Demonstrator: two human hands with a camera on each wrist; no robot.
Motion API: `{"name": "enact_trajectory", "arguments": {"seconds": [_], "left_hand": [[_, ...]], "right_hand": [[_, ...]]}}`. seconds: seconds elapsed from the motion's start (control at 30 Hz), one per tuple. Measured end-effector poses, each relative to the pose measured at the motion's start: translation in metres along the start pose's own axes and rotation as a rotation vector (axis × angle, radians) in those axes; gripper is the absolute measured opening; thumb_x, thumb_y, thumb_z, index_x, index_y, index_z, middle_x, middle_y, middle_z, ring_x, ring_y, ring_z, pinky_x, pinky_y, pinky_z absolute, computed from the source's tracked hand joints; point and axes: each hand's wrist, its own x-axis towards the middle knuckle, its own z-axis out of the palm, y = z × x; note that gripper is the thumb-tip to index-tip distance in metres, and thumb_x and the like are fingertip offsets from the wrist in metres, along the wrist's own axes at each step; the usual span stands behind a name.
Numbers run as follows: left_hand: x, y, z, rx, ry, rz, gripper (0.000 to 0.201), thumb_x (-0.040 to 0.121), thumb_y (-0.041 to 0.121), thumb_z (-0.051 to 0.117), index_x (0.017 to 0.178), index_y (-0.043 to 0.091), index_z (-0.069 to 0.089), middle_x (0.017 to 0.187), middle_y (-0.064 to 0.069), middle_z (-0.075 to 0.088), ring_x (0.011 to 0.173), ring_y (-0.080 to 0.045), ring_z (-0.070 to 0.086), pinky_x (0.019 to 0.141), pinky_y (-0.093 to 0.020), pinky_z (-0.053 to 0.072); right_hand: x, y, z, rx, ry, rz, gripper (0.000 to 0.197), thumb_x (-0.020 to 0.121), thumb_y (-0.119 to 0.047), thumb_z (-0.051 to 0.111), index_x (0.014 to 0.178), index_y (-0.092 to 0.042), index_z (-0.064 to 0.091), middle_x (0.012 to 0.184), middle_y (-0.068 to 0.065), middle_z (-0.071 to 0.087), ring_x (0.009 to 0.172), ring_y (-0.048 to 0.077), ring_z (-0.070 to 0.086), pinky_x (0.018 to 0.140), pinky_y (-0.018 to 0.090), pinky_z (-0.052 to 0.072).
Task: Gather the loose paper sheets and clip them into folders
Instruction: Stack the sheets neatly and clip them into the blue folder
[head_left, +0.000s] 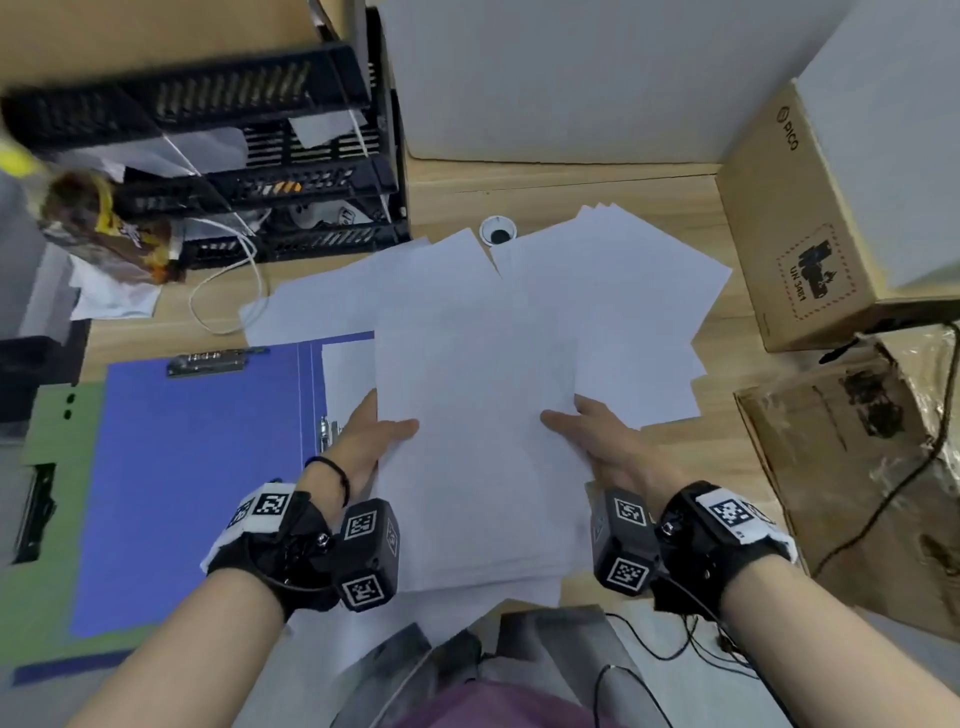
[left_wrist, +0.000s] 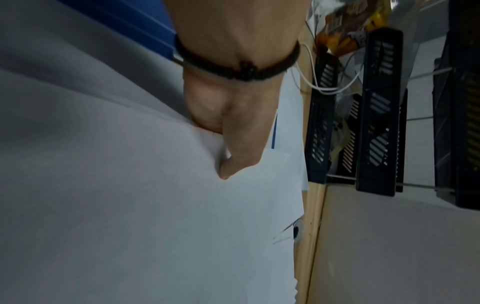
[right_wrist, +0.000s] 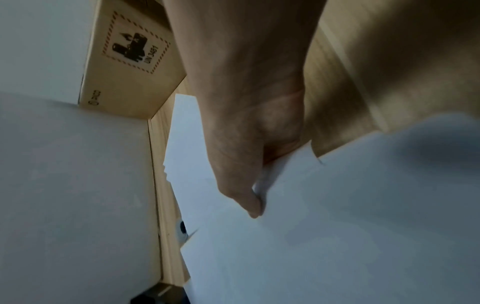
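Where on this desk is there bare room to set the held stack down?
Bare wood shows behind the loose sheets toward the white wall, and between them and the taped box. The open blue folder is bare. The left rear corner by the black trays is crowded.

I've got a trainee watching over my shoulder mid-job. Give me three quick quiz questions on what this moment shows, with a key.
1. True or false: the stack of sheets is already clipped into the blue folder.
2. Which hands grip the stack? A) only the left hand B) only the right hand C) both
3. Fill in: more loose sheets lie spread on the ______ behind the stack.

Key:
1. False. The hands hold the stack beside the open folder, whose top clip holds no paper.
2. C. Each thumb lies on top at a side edge, with the fingers underneath.
3. desk.
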Motion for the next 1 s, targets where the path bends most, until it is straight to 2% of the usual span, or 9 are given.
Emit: {"name": "enact_trajectory", "arguments": {"seconds": [0.13,0.27,0.43,0.5,0.6,0.67,0.77,0.87,1.0], "left_hand": [[-0.020,0.004,-0.024,-0.053,0.104,0.127,0.028,0.088,0.001,0.062,0.111,0.018,0.060,0.112,-0.005,0.067,0.095,-0.021,0.065,0.075,-0.028,0.052],[-0.044,0.050,-0.040,-0.199,0.104,0.291,0.023,0.085,-0.001,0.064,0.099,0.016,0.066,0.102,-0.002,0.072,0.098,-0.025,0.068,0.083,-0.036,0.054],[-0.077,0.103,-0.046,-0.210,0.005,0.540,0.029,0.085,-0.003,0.061,0.096,0.023,0.066,0.094,0.009,0.074,0.087,-0.010,0.070,0.075,-0.024,0.056],[-0.081,0.100,-0.047,-0.170,0.026,0.570,0.029,0.084,-0.003,0.064,0.095,0.025,0.065,0.093,0.010,0.073,0.086,-0.008,0.069,0.076,-0.024,0.054],[-0.079,0.075,-0.045,-0.111,0.099,0.508,0.032,0.081,-0.003,0.068,0.102,0.020,0.062,0.096,0.004,0.066,0.094,-0.019,0.063,0.076,-0.024,0.050],[-0.077,0.055,-0.043,-0.041,0.115,0.450,0.030,0.082,-0.002,0.067,0.106,0.016,0.060,0.098,-0.001,0.064,0.097,-0.022,0.062,0.072,-0.025,0.047],[-0.079,0.044,-0.040,0.071,0.039,0.443,0.032,0.082,0.001,0.068,0.111,0.012,0.059,0.105,-0.002,0.065,0.103,-0.021,0.061,0.074,-0.021,0.046],[-0.080,0.057,-0.036,0.054,0.054,0.472,0.033,0.082,0.000,0.068,0.111,0.013,0.060,0.108,-0.003,0.064,0.102,-0.021,0.059,0.085,-0.028,0.045],[-0.090,0.087,-0.036,-0.083,0.049,0.590,0.030,0.080,-0.004,0.066,0.101,0.017,0.064,0.100,0.002,0.069,0.092,-0.016,0.065,0.073,-0.021,0.051]], "right_hand": [[-0.014,-0.003,0.026,-0.201,-0.022,-0.068,0.035,0.090,-0.005,0.059,0.125,-0.009,0.060,0.112,0.012,0.072,0.099,0.031,0.070,0.090,0.045,0.056],[-0.036,-0.041,0.051,-0.180,0.041,-0.268,0.033,0.090,-0.004,0.054,0.120,-0.013,0.062,0.112,0.005,0.072,0.099,0.022,0.070,0.078,0.029,0.057],[-0.075,-0.099,0.072,-0.092,0.095,-0.528,0.027,0.094,-0.006,0.051,0.115,-0.019,0.061,0.104,-0.009,0.070,0.092,0.006,0.068,0.070,0.015,0.053],[-0.082,-0.102,0.075,-0.067,0.105,-0.578,0.031,0.094,-0.011,0.053,0.122,-0.021,0.060,0.112,-0.008,0.070,0.099,0.007,0.067,0.078,0.019,0.054],[-0.079,-0.077,0.073,-0.077,0.133,-0.564,0.041,0.090,-0.012,0.057,0.130,-0.023,0.058,0.121,-0.007,0.068,0.109,0.012,0.065,0.087,0.027,0.054],[-0.078,-0.054,0.072,-0.121,0.193,-0.537,0.040,0.090,-0.007,0.054,0.129,-0.018,0.057,0.119,-0.005,0.066,0.107,0.015,0.063,0.079,0.024,0.052],[-0.082,-0.040,0.072,-0.131,0.324,-0.542,0.029,0.089,-0.001,0.048,0.112,-0.013,0.061,0.100,-0.003,0.064,0.093,0.018,0.059,0.069,0.023,0.047],[-0.087,-0.054,0.076,-0.123,0.340,-0.559,0.029,0.089,-0.001,0.043,0.107,-0.013,0.063,0.099,-0.002,0.067,0.092,0.019,0.060,0.073,0.028,0.048],[-0.101,-0.095,0.081,0.006,0.338,-0.673,0.029,0.090,-0.005,0.044,0.109,-0.017,0.063,0.105,-0.001,0.069,0.094,0.017,0.064,0.077,0.029,0.052]]}}
